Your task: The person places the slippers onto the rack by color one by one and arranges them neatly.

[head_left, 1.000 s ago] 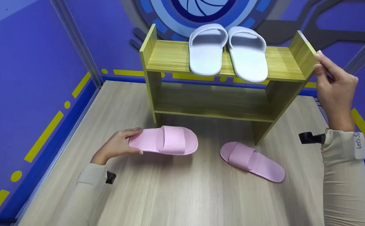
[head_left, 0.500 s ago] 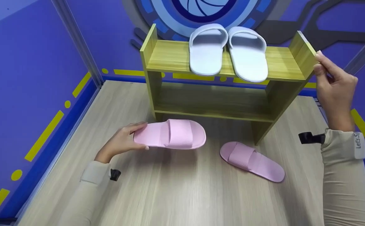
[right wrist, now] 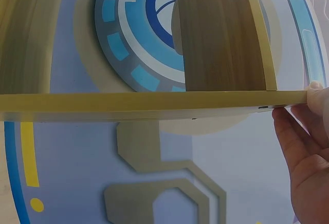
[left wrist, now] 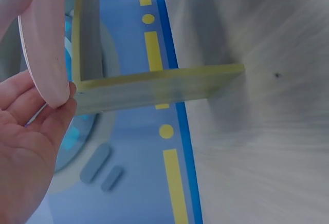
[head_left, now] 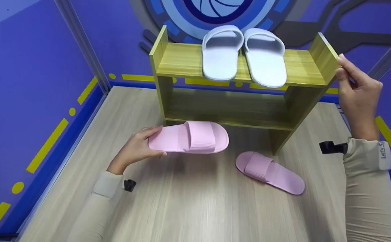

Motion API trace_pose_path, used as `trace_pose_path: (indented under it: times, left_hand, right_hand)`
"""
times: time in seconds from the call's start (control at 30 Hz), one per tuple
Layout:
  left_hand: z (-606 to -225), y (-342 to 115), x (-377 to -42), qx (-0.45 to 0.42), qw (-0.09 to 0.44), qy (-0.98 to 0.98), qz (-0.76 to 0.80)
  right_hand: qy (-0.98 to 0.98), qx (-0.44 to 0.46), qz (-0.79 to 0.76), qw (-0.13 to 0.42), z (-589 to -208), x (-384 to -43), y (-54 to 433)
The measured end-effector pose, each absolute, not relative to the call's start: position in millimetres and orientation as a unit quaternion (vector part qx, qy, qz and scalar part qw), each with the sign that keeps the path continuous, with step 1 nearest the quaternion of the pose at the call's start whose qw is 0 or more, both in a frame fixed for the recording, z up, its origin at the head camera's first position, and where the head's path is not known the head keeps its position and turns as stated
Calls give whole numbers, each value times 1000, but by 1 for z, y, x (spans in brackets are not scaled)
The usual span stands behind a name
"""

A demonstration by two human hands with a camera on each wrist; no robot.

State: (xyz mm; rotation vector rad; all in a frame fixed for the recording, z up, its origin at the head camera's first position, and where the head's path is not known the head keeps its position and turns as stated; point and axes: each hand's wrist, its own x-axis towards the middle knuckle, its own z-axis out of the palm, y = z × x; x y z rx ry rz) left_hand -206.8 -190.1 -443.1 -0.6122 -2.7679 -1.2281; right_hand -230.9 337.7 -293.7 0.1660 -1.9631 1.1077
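My left hand grips a pink slide slipper by its heel end, thumb on one side and fingers on the other. The slipper is held above the floor, sole down, its toe pointing right and overlapping the front of the lower shelf in the head view. In the left wrist view the slipper shows edge-on between thumb and fingers. My right hand pinches the right side panel of the wooden shoe rack near its top. A second pink slipper lies on the floor to the right, toe toward the rack.
Two white slide slippers stand side by side on the rack's top shelf, straps to the back. Below is the lower shelf. The rack stands on a wood-grain floor, with blue printed walls at the back and sides.
My left hand has moved the pink slipper up and to the right, toward the rack. The right hand, rack and other slippers have stayed in place.
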Motion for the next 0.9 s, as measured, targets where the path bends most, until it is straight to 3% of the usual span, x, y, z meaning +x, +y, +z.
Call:
trace_pose_path:
  times: [0.37,0.9]
  left_hand:
    - [-439,-169,-208,-188,111,-896,-386]
    - [-445,-139,-216,-151,194,-886,-392]
  right_hand:
    - [-793,79,423,431,-295,-231,337]
    - [-810,50,401,424,-294,-232,338]
